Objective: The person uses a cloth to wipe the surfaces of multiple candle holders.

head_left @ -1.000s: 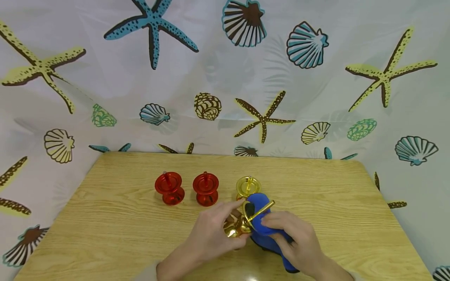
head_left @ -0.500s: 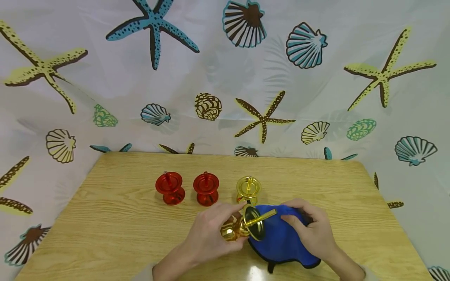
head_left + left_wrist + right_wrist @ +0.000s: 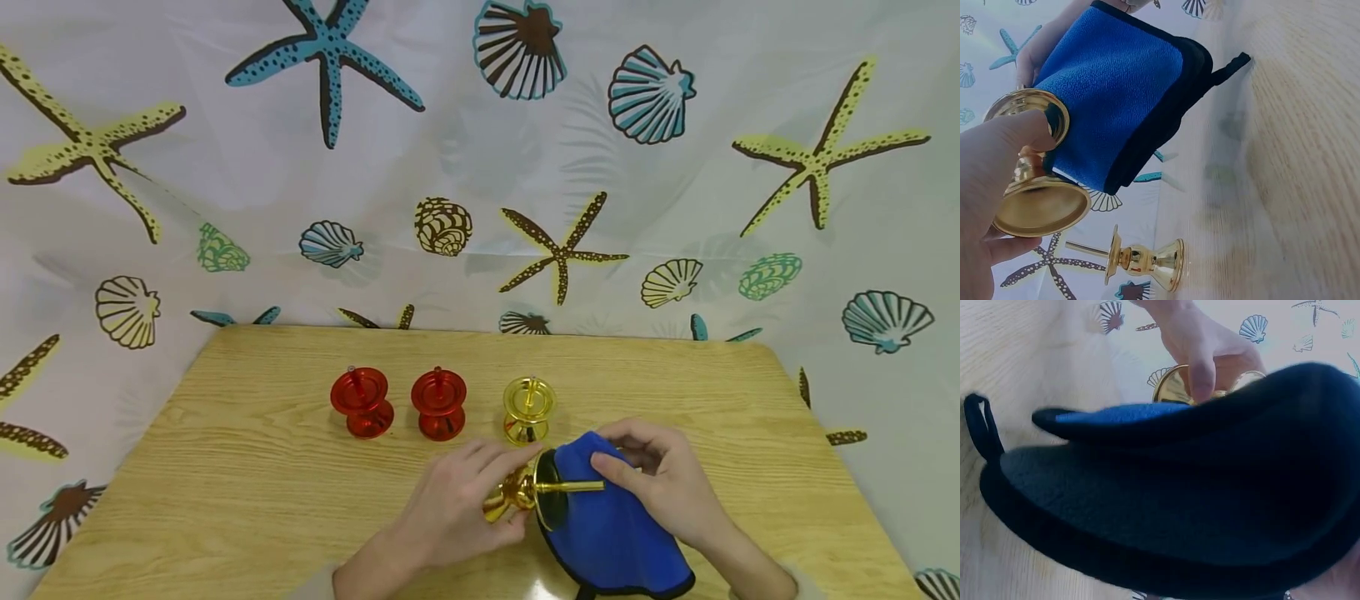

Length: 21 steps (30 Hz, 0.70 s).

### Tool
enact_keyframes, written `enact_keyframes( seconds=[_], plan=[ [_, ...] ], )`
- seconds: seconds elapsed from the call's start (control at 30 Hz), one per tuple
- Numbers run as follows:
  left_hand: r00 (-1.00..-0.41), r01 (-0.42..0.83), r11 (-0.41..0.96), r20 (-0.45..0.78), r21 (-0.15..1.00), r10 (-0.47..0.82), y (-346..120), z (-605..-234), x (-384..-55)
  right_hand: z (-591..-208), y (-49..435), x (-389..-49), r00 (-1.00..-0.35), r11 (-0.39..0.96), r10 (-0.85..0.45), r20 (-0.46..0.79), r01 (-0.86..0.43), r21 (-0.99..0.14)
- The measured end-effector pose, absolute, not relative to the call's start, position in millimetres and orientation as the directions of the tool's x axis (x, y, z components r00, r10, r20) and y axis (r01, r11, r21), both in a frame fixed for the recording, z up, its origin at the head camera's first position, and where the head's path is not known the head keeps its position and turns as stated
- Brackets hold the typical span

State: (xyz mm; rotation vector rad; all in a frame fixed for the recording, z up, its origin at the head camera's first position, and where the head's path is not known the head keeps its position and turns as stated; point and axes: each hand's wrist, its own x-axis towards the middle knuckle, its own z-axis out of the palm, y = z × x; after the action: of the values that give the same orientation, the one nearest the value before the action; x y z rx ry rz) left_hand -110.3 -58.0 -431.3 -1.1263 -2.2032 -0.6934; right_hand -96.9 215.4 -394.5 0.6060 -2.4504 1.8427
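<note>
My left hand [image 3: 457,500] grips a shiny gold candle holder [image 3: 516,490], tipped on its side with its spike pointing right. In the left wrist view, the thumb lies over the holder's dish, and the flared base [image 3: 1041,209] faces the camera. A blue cloth [image 3: 618,537] with black edging drapes down behind and beside the dish. My right hand [image 3: 663,479] pinches its upper part between thumb and fingers. Up close in the right wrist view, the cloth's dark underside [image 3: 1147,500] and black hanging loop [image 3: 984,428] hide most of the right hand.
Two red candle holders [image 3: 439,404] stand upright toward the back of the wooden table [image 3: 247,492]. A second gold candle holder [image 3: 529,408] stands to their right, just beyond my hands. Behind the table hangs a white curtain [image 3: 465,167] printed with shells and starfish.
The right hand has shifted right and spread the cloth out, now bringing it up against the dish. The held candle holder has turned so its spike lies nearly level.
</note>
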Motion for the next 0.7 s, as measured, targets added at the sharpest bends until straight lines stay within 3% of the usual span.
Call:
enact_keyframes(
  seconds=[0.2, 0.3, 0.43, 0.53, 0.63, 0.7],
  plan=[
    [-0.450, 0.841, 0.518, 0.733, 0.157, 0.509, -53.0, -433.4, -110.0, -388.0, 214.4, -96.0, -0.960, 0.231, -0.267, 0.082, -0.146, -0.962],
    [-0.412, 0.845, 0.522, 0.766, 0.118, 0.493, -49.8, -434.8, -110.7, -384.4, 211.9, -95.0, -0.965, 0.233, -0.254, 0.068, -0.129, -0.964],
    [-0.391, 0.854, 0.511, 0.769, 0.099, 0.505, -47.8, -436.3, -112.7, -384.7, 204.6, -91.7, -0.938, 0.259, -0.289, 0.191, -0.269, -0.928],
    [-0.404, 0.861, 0.496, 0.748, 0.116, 0.527, -48.2, -436.1, -114.4, -389.5, 198.3, -87.5, -0.883, 0.269, -0.338, 0.326, -0.423, -0.865],
    [-0.427, 0.872, 0.459, 0.726, 0.172, 0.539, -50.3, -433.3, -115.9, -397.1, 194.8, -84.2, -0.782, 0.259, -0.388, 0.487, -0.600, -0.757],
    [-0.449, 0.876, 0.424, 0.710, 0.229, 0.543, -52.1, -430.1, -116.7, -401.8, 194.0, -85.1, -0.664, 0.213, -0.431, 0.611, -0.733, -0.646]
  ],
)
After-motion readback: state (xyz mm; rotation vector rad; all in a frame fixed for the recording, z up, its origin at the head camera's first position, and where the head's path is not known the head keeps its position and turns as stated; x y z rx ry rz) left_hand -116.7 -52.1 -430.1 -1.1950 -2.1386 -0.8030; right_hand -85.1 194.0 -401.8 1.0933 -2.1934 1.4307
